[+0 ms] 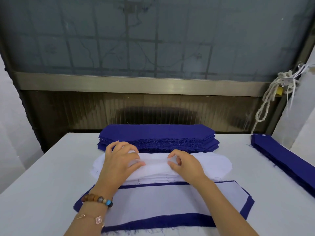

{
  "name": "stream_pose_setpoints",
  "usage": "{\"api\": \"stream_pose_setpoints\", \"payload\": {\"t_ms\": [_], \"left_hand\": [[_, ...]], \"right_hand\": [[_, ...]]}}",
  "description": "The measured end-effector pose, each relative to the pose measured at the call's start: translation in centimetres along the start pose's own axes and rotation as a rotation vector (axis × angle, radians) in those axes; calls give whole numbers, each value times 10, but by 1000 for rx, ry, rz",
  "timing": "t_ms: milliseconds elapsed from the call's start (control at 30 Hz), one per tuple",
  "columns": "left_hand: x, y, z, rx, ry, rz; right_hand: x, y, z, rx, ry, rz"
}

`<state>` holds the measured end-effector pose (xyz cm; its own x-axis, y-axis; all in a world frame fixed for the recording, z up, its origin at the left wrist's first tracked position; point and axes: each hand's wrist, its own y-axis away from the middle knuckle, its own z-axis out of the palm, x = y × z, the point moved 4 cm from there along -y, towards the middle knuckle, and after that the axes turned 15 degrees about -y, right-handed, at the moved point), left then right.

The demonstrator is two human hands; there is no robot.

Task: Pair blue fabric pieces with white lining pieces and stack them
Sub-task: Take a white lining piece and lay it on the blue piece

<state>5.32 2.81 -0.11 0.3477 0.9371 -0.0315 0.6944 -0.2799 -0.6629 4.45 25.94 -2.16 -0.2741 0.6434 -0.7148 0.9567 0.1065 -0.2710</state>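
A thick stack of blue fabric pieces [156, 135] lies at the far middle of the table. Just in front of it is a pile of white lining pieces [213, 163]. My left hand [119, 160] and my right hand [185, 163] both rest on this white pile, their fingertips pinching up its top sheet near the middle. Closest to me lies a blue piece [170, 220] with a white lining piece [160, 200] laid on top of it, under my forearms.
A second stack of long blue strips [286, 159] runs along the right side of the white table [42, 176]. Beyond the table's far edge is a dark panel under a window. A knotted white rope [269, 97] hangs at the right.
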Motion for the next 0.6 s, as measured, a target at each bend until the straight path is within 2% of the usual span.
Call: {"api": "stream_pose_setpoints", "payload": {"t_ms": [100,300,467,600], "left_hand": [[-13,5,13,-57,-26,-119],[-27,8,29,-193,-76,-298],[-37,9,34,-255,-32,-368],[-42,6,26,-207,-41,-361]], "right_hand": [[0,-7,-6,-103,42,76],[12,-14,-29,-197,8,247],[33,-7,-59,-165,73,326],[50,0,-82,-106,109,376]]}}
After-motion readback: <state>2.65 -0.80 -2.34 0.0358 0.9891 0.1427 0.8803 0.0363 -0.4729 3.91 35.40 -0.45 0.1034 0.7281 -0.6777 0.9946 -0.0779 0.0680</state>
